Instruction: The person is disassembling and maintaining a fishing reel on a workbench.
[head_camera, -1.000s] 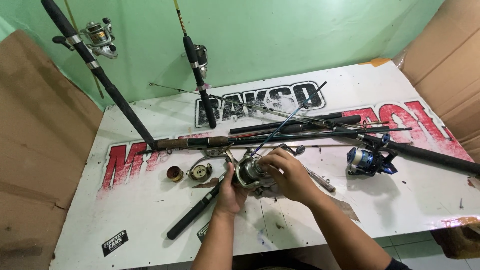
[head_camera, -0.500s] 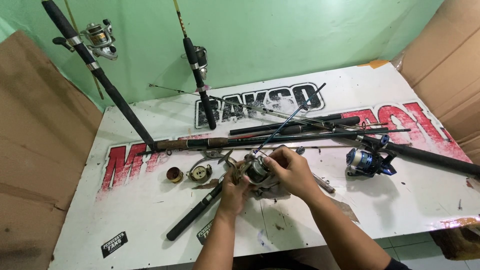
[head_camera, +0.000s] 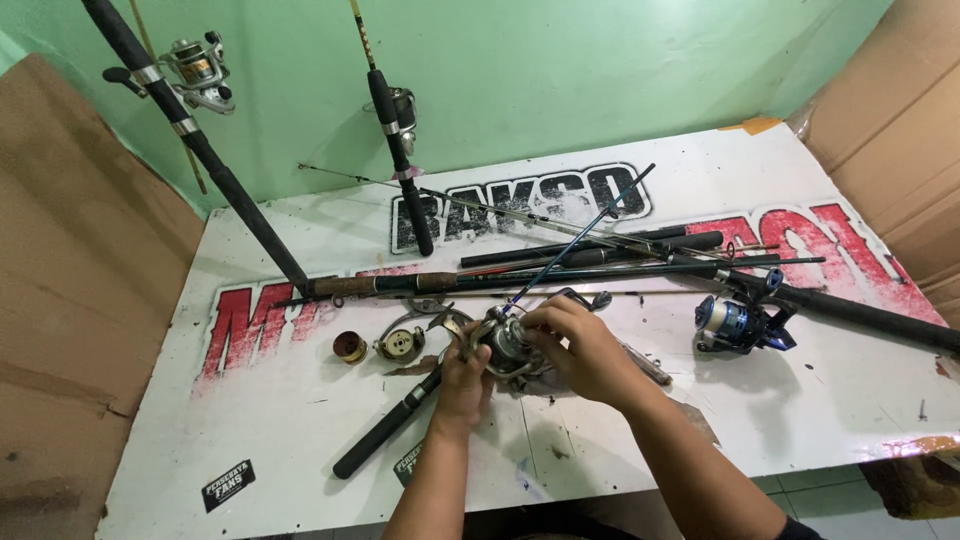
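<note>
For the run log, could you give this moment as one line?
left hand: grips silver reel | right hand: on reel | white table

A makeshift fishing-tackle repair bench: a printed white signboard (head_camera: 300, 440) serves as the tabletop, strewn with fishing rods (head_camera: 560, 275), a blue spinning reel (head_camera: 735, 325) and loose reel parts (head_camera: 400, 345), against a green wall (head_camera: 560, 70) flanked by cardboard (head_camera: 70, 330).

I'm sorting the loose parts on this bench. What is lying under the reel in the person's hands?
Under the silver reel, a black rod handle runs out toward the lower left across the white table. The left hand and right hand cover whatever lies directly beneath.
</note>
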